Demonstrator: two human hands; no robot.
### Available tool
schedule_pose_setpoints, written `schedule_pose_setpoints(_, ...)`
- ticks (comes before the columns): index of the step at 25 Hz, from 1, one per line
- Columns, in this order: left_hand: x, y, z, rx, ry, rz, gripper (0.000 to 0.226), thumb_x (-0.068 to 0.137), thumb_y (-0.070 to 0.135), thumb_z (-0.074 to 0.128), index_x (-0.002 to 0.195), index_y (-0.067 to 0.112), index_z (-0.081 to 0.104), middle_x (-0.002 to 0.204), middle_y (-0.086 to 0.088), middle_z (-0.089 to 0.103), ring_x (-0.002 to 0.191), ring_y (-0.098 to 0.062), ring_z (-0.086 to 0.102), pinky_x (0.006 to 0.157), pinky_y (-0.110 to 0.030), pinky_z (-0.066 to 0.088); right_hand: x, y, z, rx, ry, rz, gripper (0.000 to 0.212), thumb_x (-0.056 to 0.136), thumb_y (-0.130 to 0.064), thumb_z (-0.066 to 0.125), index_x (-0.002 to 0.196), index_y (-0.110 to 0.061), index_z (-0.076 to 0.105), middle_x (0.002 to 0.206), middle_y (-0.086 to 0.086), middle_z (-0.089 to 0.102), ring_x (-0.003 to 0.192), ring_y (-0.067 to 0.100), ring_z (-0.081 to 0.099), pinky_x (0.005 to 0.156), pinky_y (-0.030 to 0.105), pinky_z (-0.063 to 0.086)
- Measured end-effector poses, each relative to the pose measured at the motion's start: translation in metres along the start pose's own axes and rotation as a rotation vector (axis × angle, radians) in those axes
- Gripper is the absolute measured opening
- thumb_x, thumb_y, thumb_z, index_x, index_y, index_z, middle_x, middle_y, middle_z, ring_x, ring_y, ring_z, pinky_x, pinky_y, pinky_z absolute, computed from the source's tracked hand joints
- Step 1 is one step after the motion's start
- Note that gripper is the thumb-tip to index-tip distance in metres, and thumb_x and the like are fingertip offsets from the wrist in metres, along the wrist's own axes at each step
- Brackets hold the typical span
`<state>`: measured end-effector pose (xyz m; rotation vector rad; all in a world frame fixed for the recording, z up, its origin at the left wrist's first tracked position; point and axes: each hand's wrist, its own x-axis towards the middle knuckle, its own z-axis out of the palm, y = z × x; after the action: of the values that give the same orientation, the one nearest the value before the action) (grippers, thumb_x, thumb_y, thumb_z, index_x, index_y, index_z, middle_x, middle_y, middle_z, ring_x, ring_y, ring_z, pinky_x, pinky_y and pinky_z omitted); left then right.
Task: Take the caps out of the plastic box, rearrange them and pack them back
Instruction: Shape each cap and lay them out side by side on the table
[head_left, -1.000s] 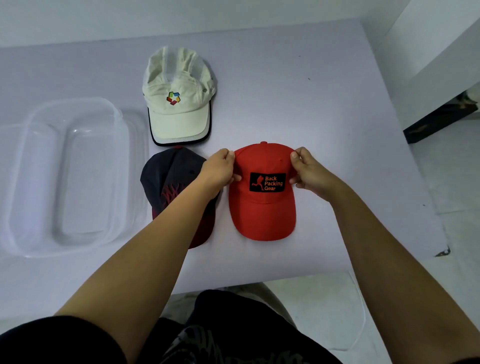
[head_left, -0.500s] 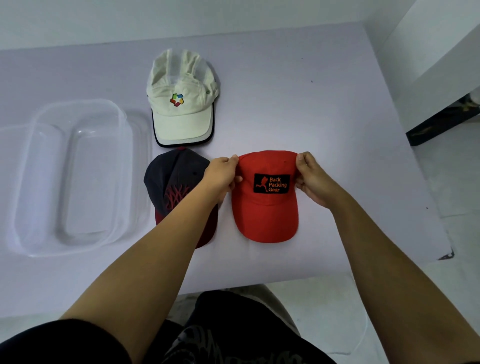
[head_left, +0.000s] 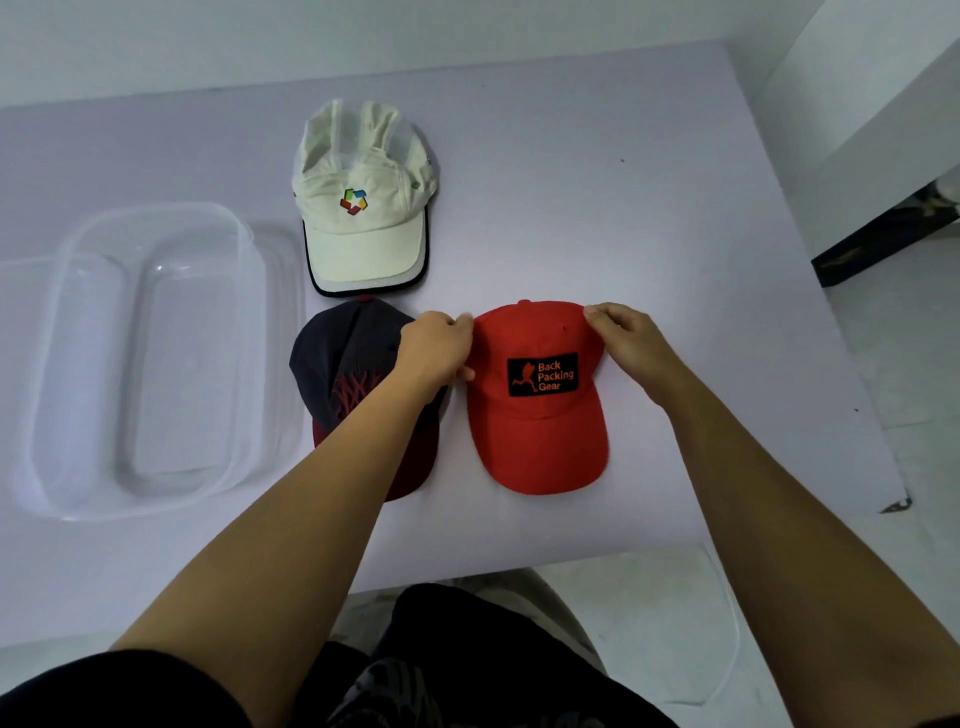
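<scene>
Left hand (head_left: 435, 349) pinches the left side of the crown of the red cap (head_left: 537, 400); fingers curled onto the fabric. Right hand (head_left: 626, 343) grips the crown's right side in the same manner. The red cap lies flat on the pale table (head_left: 649, 208), brim toward the person, with a black patch reading "Back Packing Gear" on its front.

Just beside it, to the left, lies a dark navy cap (head_left: 348, 374) with red stitching and a dark red brim, partly covered by the left forearm. Beyond the navy cap, nearly touching its crown, lies a cream cap (head_left: 363, 208) bearing a multicoloured logo, brim black-edged.

Clear plastic box (head_left: 156, 358) stands at the table's left. Nothing is visible inside it; all three caps are out on the table.
</scene>
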<state>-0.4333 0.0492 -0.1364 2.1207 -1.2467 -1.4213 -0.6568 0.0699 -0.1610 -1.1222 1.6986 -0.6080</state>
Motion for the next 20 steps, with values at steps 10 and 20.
schedule_pose_setpoints(10,0.006,0.034,-0.044,-0.109,-0.017,0.141,0.016,0.092,0.024,0.05,0.094,0.01,0.058,0.079,0.0,0.063,0.052,-0.012,0.062,0.04,-0.015,0.038,0.01,-0.051,-0.013,-0.022,0.076,-0.061,0.03,0.09,-0.039,0.056,0.117,-0.025,0.059,0.111,-0.007,0.057,0.104,0.008,0.054,0.086,0.025,0.041)
schedule_pose_setpoints(20,0.061,0.001,-0.153,0.391,0.194,0.288,0.036,0.095,0.01,0.039,0.124,0.01,0.06,0.129,-0.012,0.059,0.108,-0.028,0.06,0.085,-0.027,0.044,0.062,-0.144,0.11,-0.541,-0.182,-0.43,0.042,0.092,-0.016,0.053,0.134,-0.012,0.048,0.139,0.01,0.047,0.127,0.022,0.045,0.101,0.022,0.031)
